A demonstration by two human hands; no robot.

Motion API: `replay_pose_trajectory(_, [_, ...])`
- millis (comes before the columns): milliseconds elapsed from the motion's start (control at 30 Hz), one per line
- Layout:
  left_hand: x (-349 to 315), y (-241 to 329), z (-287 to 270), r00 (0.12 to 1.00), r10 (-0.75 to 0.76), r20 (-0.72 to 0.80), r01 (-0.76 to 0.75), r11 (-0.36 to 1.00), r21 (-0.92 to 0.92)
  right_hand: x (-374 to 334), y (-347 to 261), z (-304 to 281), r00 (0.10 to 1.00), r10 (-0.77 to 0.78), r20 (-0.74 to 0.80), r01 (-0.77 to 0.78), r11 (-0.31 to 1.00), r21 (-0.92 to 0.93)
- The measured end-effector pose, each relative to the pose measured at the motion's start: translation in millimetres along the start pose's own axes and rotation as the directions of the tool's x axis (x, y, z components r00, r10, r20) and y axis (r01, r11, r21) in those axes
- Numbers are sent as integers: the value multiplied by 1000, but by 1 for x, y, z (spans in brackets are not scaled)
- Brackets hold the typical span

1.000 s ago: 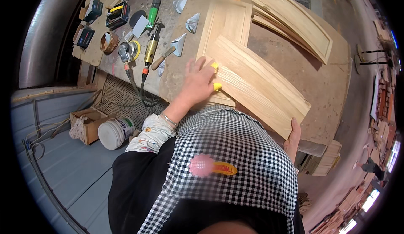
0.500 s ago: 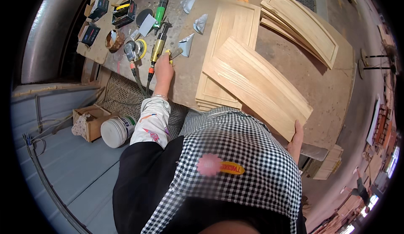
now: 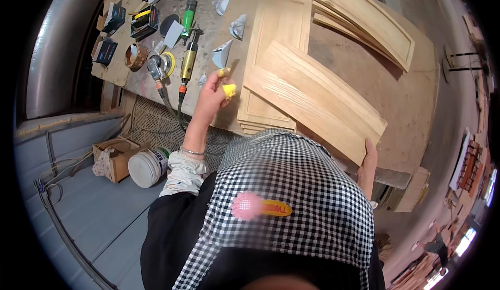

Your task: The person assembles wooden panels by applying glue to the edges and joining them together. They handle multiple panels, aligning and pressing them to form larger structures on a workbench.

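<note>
Pale wood forms the loose panel point(image 3: 317, 100), which lies at an angle across the stacked framed panels point(image 3: 278, 29) on the surface point(image 3: 406, 107). Right hand point(image 3: 369, 159): fingers closed on the near right corner of the loose panel. Left hand point(image 3: 210, 94): fingers, two fitted with yellow covers point(image 3: 229, 91), closed on a narrow brownish tool point(image 3: 235, 67), mostly hidden by the grip; position left of the loose panel, apart from it.

Printed matter: the checked apron point(image 3: 307, 180) bears a yellow oval badge point(image 3: 277, 208) with red lettering, beside a pink flower point(image 3: 247, 205). White bucket point(image 3: 145, 169): lettering on the side. Dark box point(image 3: 105, 51), left end of the surface: light print, too small to read.
</note>
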State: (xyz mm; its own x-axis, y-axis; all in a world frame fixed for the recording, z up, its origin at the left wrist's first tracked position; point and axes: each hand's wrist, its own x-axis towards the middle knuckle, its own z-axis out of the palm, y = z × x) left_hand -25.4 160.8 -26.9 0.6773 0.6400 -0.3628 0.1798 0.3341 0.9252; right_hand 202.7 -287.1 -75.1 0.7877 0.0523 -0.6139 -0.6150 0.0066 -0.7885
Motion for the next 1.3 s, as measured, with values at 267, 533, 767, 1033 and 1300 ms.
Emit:
replay_pose_trajectory(267, [2,-6,41,867,459,193,-413,446,794,-4,0,9,1000,-30,1,30,999,-24])
replay_pose_trajectory(533, [8,2,73,942,260,211,-254,147,956,-7,-2,15,1000,-10,-7,10,1000,23])
replay_pose_trajectory(767, [11,20,65,958,184,221,-226,7,974,-13,-11,26,999,3,-53,-3,1000,2])
replay_pose_trajectory(1033, [14,27,64,959,61,276,-271,-82,959,4,-7,17,1000,7,3,-7,1000,26])
replay_pose_trajectory(1300, [68,62,39,795,63,603,-586,-173,792,6,-10,16,1000,-11,12,11,1000,6])
